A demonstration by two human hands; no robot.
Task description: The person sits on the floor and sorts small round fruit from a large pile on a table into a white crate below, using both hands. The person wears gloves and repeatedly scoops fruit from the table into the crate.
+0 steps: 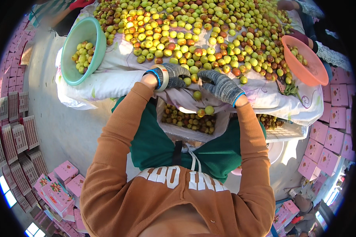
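Note:
Green and reddish jujube fruits (178, 53) lie spread over a table covered with a white flowered cloth (118, 80). At the table's near edge my left hand (173, 75), in a grey knit glove with a ring-shaped band at the wrist, curves round the left side of a few fruits. My right hand (221, 84), gloved alike, is on their right, fingers bent; whether either hand grips a fruit cannot be told. Below the hands, several loose jujubes (209, 110) are over the cloth's edge, above a lined crate (192, 120) of fruit between my knees.
A green plastic basin (101, 56) with fruit stands at the left, an orange basin (310, 71) at the right. Leaves (291, 89) lie near it. A white crate (287, 133) is under the table's right side. Co-workers' arms reach in at both far corners. Pink cartons (333, 139) are stacked around.

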